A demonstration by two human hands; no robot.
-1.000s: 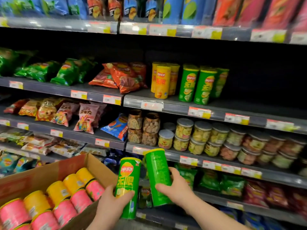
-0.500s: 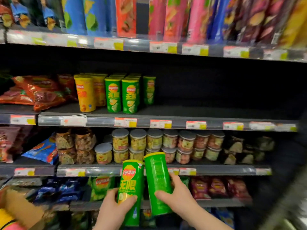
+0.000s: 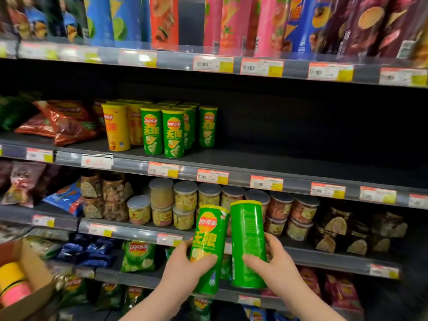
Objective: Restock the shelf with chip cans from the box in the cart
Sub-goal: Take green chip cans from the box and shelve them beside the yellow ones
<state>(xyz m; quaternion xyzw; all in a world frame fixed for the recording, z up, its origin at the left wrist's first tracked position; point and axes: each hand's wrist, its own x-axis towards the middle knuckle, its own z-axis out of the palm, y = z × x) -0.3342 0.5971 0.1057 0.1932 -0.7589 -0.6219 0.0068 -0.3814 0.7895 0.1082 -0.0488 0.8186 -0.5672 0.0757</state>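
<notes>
Most of the middle shelf (image 3: 312,163) lies bare to the right of its standing green cans (image 3: 173,133), and a corner of the cardboard box (image 3: 30,295) shows at my lower left. In front of the lower shelves I hold two green chip cans upright, side by side. My left hand (image 3: 183,267) has its fingers curled round the left can (image 3: 208,246), and my right hand (image 3: 275,267) is wrapped round the right can (image 3: 249,239).
</notes>
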